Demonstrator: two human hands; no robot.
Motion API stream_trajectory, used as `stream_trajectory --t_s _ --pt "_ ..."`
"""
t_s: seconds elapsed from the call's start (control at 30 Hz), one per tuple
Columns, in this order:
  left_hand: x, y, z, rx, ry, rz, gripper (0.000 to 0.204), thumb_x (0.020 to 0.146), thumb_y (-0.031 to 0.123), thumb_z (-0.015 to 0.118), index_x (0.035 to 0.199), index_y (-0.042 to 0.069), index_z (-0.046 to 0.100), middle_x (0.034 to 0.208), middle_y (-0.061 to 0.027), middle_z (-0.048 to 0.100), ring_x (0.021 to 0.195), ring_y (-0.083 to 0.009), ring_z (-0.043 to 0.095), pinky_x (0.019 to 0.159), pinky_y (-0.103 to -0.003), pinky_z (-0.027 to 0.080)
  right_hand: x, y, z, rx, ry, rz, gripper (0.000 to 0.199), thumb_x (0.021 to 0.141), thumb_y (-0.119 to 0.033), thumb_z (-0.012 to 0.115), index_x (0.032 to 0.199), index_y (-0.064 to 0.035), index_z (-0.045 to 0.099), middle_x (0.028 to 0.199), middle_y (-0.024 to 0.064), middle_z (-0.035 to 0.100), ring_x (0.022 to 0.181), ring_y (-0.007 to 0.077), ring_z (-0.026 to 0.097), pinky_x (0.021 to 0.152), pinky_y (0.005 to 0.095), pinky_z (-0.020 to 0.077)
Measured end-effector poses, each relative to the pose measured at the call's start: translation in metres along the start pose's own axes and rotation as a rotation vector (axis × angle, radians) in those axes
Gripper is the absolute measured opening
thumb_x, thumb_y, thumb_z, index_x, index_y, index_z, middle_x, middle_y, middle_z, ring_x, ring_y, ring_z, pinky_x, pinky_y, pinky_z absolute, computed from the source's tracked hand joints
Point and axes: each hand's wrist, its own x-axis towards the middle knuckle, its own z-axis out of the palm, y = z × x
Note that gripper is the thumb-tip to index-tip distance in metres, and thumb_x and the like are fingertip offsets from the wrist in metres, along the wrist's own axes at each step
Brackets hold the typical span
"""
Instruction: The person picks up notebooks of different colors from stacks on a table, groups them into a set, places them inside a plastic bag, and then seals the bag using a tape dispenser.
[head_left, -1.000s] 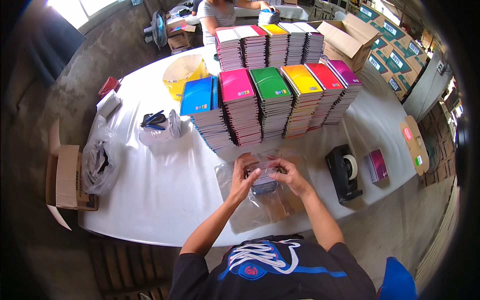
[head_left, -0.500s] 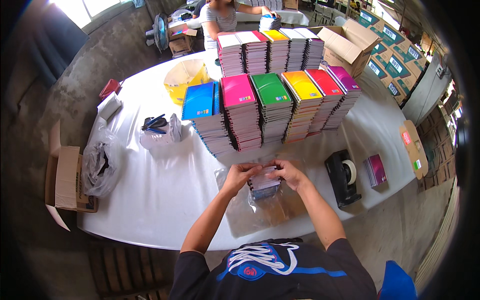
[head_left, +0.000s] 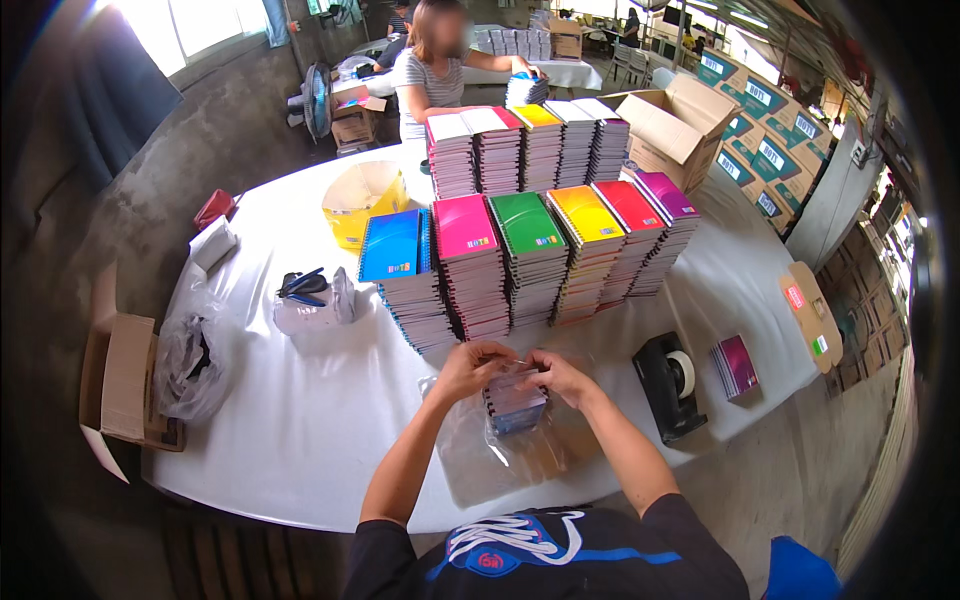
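Observation:
A small stack of spiral notebooks (head_left: 516,408) is on the table in front of me, wrapped in a clear plastic bag (head_left: 530,455) whose loose part spreads toward me. My left hand (head_left: 474,370) is closed at the far left edge of the stack, fingertips pinching the plastic. Across from it, my right hand (head_left: 560,378) has its thumb and fingers bent over the far right corner, also on the plastic. Just beyond my hands rise tall piles of spiral notebooks, among them a blue pile (head_left: 395,247), a pink one (head_left: 465,226) and a green one (head_left: 527,224).
To my right are a black tape dispenser (head_left: 668,395) and a small purple notebook stack (head_left: 737,366). On the left, pliers (head_left: 303,287) lie on a wrapped bundle, near a plastic bag (head_left: 193,370) and an open carton (head_left: 128,380). Another person (head_left: 430,80) works behind the piles.
My view has tilted up, so the table sits lower in the picture. Both hands stay at the far end of the wrapped stack, with their fingers slightly shifted.

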Motion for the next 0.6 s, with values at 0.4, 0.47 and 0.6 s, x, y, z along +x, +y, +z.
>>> stream_trajectory --t_s 0.4,0.47,0.6 --pt "-0.019 0.026 -0.004 0.248 -0.163 0.142 0.044 0.075 0.008 0.063 0.119 0.013 0.06 0.099 -0.0083 0.067 0.083 -0.0162 0.063 0.074 -0.03 0.051 -0.001 0.002 0.003 0.043 0.03 -0.039 0.031 0.064 0.002 0.064 0.094 -0.0051 0.059 0.09 0.0013 0.062 0.086 0.0117 0.056 0.079 0.0248 0.0418" --pt "-0.013 0.026 -0.003 0.408 -0.119 0.048 0.038 0.075 0.005 0.062 0.113 0.014 0.065 0.091 -0.0081 0.069 0.074 -0.0145 0.064 0.069 -0.03 0.051 -0.003 0.0 0.004 0.056 0.019 -0.013 0.032 0.064 0.001 0.066 0.095 -0.0057 0.06 0.09 0.0004 0.061 0.085 0.0108 0.056 0.078 0.0244 0.0414" --pt "-0.008 0.022 -0.006 0.362 -0.08 0.162 0.028 0.077 0.005 0.061 0.102 0.013 0.07 0.083 -0.0077 0.07 0.067 -0.0134 0.064 0.065 -0.029 0.051 -0.002 0.001 0.0 -0.03 0.014 -0.036 0.03 0.064 -0.001 0.069 0.092 -0.0065 0.059 0.088 -0.0002 0.061 0.084 0.0103 0.056 0.077 0.0241 0.0413"
